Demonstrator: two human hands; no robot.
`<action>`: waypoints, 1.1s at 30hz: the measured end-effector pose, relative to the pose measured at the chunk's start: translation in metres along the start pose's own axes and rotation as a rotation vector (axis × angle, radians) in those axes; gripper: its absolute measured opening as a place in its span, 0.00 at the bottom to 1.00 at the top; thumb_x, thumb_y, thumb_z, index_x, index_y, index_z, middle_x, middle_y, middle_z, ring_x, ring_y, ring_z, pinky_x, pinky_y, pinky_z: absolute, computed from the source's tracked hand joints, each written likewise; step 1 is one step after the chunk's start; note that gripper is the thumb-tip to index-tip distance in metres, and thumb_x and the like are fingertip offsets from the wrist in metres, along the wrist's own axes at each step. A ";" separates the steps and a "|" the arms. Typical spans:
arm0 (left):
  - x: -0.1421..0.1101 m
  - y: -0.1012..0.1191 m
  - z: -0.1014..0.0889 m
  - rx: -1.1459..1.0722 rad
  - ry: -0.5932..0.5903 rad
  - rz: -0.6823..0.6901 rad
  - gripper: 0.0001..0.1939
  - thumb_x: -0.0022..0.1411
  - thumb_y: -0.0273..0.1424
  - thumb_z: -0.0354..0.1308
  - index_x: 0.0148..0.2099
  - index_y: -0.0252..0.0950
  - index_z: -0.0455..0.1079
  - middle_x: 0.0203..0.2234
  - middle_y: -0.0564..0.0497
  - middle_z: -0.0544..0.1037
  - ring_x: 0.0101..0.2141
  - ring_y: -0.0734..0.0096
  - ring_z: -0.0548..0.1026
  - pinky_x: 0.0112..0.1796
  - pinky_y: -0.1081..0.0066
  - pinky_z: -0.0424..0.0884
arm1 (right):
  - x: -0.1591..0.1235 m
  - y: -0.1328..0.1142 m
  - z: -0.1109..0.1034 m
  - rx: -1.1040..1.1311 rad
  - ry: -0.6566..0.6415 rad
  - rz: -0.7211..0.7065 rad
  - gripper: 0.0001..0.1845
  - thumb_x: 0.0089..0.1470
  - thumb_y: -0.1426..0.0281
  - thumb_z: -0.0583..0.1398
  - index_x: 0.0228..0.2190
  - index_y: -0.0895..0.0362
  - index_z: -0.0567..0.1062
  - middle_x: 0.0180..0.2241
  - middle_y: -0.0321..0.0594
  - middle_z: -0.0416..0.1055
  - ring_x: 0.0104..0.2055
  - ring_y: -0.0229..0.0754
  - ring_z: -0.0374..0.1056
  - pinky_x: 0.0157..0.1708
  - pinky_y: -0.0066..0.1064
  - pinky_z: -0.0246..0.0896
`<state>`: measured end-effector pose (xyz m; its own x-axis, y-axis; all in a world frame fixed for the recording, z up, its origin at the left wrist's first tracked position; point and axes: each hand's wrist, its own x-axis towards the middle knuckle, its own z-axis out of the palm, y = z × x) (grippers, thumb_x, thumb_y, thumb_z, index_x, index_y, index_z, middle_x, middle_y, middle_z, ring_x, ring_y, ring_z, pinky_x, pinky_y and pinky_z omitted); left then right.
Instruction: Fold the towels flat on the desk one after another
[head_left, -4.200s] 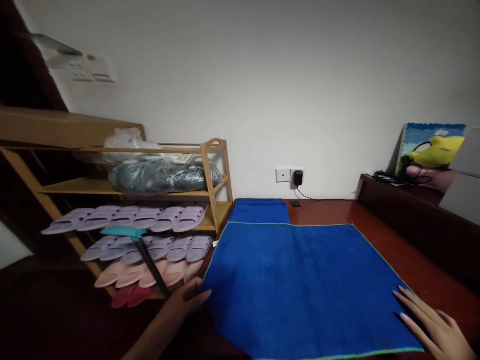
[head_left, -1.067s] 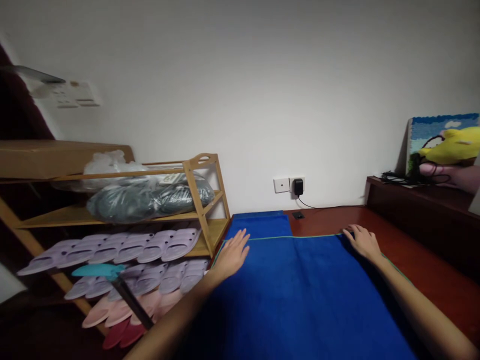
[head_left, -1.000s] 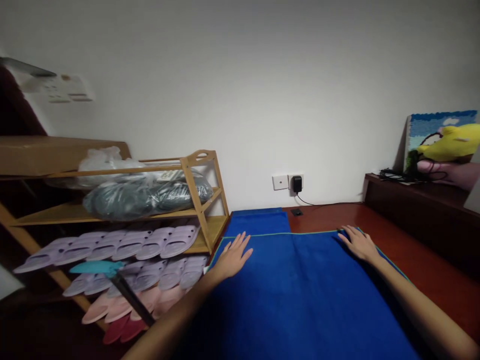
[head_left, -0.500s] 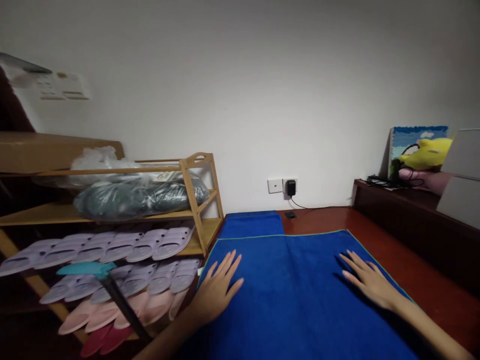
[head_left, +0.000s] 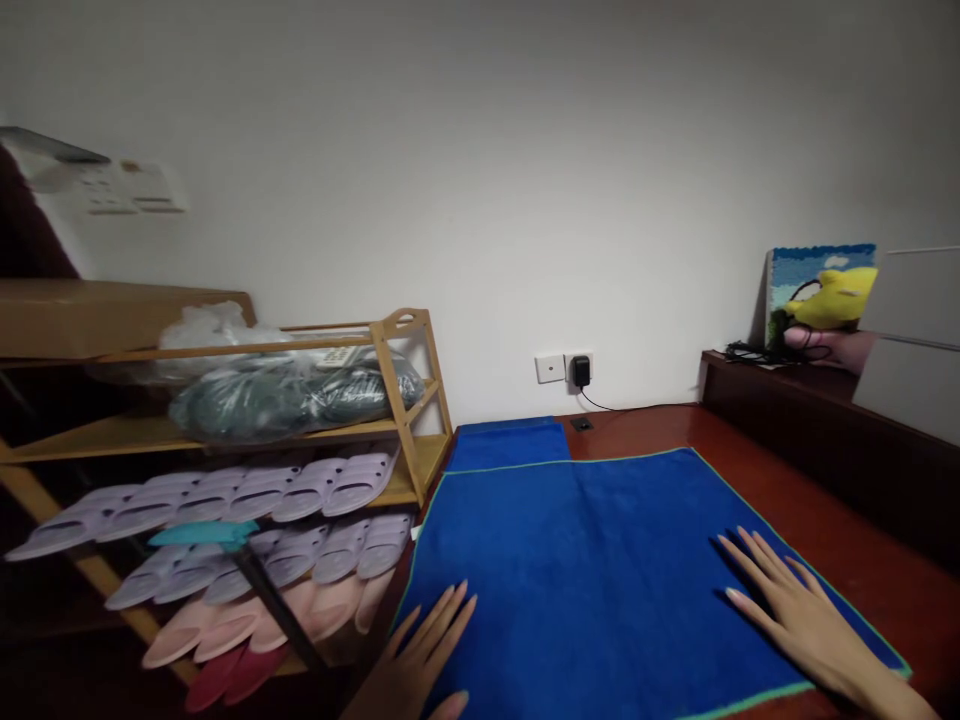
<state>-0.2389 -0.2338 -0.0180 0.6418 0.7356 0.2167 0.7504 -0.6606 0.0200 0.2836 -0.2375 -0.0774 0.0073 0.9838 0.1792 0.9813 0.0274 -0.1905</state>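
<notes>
A blue cloth with a green-stitched edge lies spread on the reddish-brown wooden surface. My left hand is at the cloth's lower left, fingers spread and palm down, partly cut off by the bottom of the picture. Over the right part of the cloth, close to its green edge, is my right hand, also palm down with fingers apart. Neither hand holds anything. Behind the large cloth, a second piece of blue cloth reaches toward the wall.
On the left stands a wooden shoe rack with lilac slippers and a plastic-wrapped bundle. A black adapter is plugged into the wall. A dark raised ledge on the right bears a yellow plush toy and cables.
Both hands have moved nearer to me, the left one down and the right one down and rightward. The cloth's near right corner has come into view.
</notes>
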 end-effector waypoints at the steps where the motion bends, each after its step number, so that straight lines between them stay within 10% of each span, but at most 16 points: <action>1: -0.004 0.000 0.000 0.003 -0.018 0.009 0.38 0.64 0.40 0.51 0.67 0.51 0.31 0.63 0.52 0.52 0.59 0.55 0.59 0.54 0.55 0.63 | -0.004 0.003 0.002 -0.008 -0.010 0.014 0.36 0.54 0.44 0.47 0.62 0.38 0.46 0.65 0.30 0.38 0.66 0.49 0.35 0.61 0.52 0.40; 17: -0.008 -0.005 -0.012 -0.005 -0.124 0.000 0.32 0.66 0.44 0.47 0.67 0.53 0.36 0.63 0.52 0.51 0.60 0.55 0.56 0.54 0.52 0.61 | -0.020 -0.004 -0.021 0.101 -0.089 0.037 0.36 0.54 0.44 0.48 0.61 0.42 0.52 0.65 0.33 0.39 0.67 0.48 0.34 0.62 0.51 0.35; 23: 0.118 0.043 -0.032 -0.128 -0.195 0.117 0.25 0.70 0.40 0.37 0.67 0.48 0.42 0.65 0.54 0.48 0.63 0.64 0.47 0.60 0.54 0.46 | -0.035 -0.093 -0.034 0.115 -0.019 -0.253 0.30 0.60 0.52 0.45 0.62 0.41 0.47 0.65 0.33 0.42 0.66 0.45 0.41 0.61 0.45 0.44; 28: 0.257 0.093 0.025 -0.145 -0.220 0.169 0.27 0.68 0.35 0.39 0.66 0.37 0.48 0.65 0.46 0.49 0.64 0.64 0.45 0.60 0.54 0.42 | -0.053 -0.115 0.010 -0.168 0.348 -0.390 0.37 0.56 0.49 0.50 0.62 0.46 0.48 0.61 0.41 0.54 0.60 0.52 0.56 0.52 0.42 0.57; 33: 0.309 0.113 0.076 -0.188 -0.255 0.104 0.32 0.67 0.46 0.34 0.67 0.36 0.45 0.65 0.44 0.45 0.64 0.57 0.44 0.58 0.46 0.44 | -0.059 -0.100 0.064 -0.300 0.661 -0.342 0.35 0.54 0.47 0.51 0.60 0.45 0.57 0.53 0.40 0.67 0.51 0.51 0.67 0.47 0.39 0.59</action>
<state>0.0564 -0.0698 -0.0227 0.7503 0.6607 -0.0234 0.6516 -0.7330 0.1953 0.1729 -0.2869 -0.1305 -0.2831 0.6180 0.7334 0.9589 0.1670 0.2294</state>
